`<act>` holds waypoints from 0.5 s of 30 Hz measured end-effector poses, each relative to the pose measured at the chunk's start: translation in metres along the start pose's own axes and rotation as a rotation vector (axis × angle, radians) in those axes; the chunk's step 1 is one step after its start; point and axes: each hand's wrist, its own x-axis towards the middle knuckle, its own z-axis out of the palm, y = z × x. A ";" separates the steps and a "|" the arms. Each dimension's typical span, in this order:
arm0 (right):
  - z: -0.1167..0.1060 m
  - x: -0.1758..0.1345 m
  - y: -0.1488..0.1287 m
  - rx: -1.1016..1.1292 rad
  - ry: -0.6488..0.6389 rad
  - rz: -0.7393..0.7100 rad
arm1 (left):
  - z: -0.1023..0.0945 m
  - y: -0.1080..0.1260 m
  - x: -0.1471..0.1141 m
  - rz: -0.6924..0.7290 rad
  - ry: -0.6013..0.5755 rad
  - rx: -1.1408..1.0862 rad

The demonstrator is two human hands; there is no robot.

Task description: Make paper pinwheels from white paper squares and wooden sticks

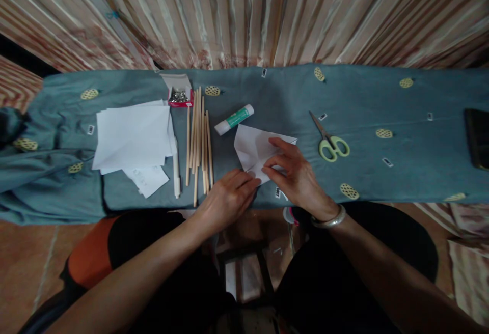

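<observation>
A small white sheet of paper (252,145) with crease lines lies near the front edge of the cloth-covered table. My left hand (231,194) pinches its near left corner, fingers bent together. From the right, my right hand (292,176) reaches over the same paper. Its thumb and a finger close on a fold near the middle, while another finger rests farther up the sheet. A silver bracelet circles my right wrist. Just beyond the paper lies a glue stick (234,119) with a green label. Green-handled scissors (333,146) rest to the right of my right hand.
Left of the paper lie several thin wooden sticks (196,135), a white pen (176,173) and a stack of white paper (132,138). Behind them stands an open red box (180,98) of small metal pieces. A dark object (477,138) sits at the right edge. Striped curtains hang behind.
</observation>
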 end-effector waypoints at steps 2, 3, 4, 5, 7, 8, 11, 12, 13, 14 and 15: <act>0.000 0.000 0.000 0.004 0.002 0.002 | 0.000 0.000 0.000 -0.006 -0.006 0.002; 0.001 0.000 0.000 0.005 0.004 0.000 | 0.000 0.000 0.000 -0.007 -0.005 0.002; 0.001 0.000 0.000 0.005 0.011 -0.002 | 0.000 0.000 0.000 -0.006 -0.003 0.002; 0.002 0.000 0.000 0.005 0.014 -0.005 | 0.000 0.000 0.000 -0.006 -0.001 0.002; 0.003 0.000 0.001 0.001 0.012 -0.012 | 0.001 0.000 0.000 -0.008 -0.002 0.005; 0.003 0.000 0.001 -0.002 0.010 -0.014 | 0.001 0.000 0.000 -0.010 -0.005 0.006; 0.002 0.000 -0.001 -0.018 0.001 -0.023 | 0.001 0.000 0.000 -0.015 -0.016 0.006; 0.001 0.000 -0.002 -0.024 0.000 -0.027 | 0.001 0.000 0.000 -0.016 -0.017 0.004; 0.001 0.000 -0.003 -0.033 -0.003 -0.029 | 0.001 0.000 0.000 -0.017 -0.018 0.002; 0.000 0.000 -0.004 -0.045 -0.008 -0.031 | 0.001 0.000 0.000 -0.019 -0.020 0.000; 0.000 0.000 -0.005 -0.055 -0.013 -0.033 | 0.001 0.000 0.000 -0.020 -0.023 -0.001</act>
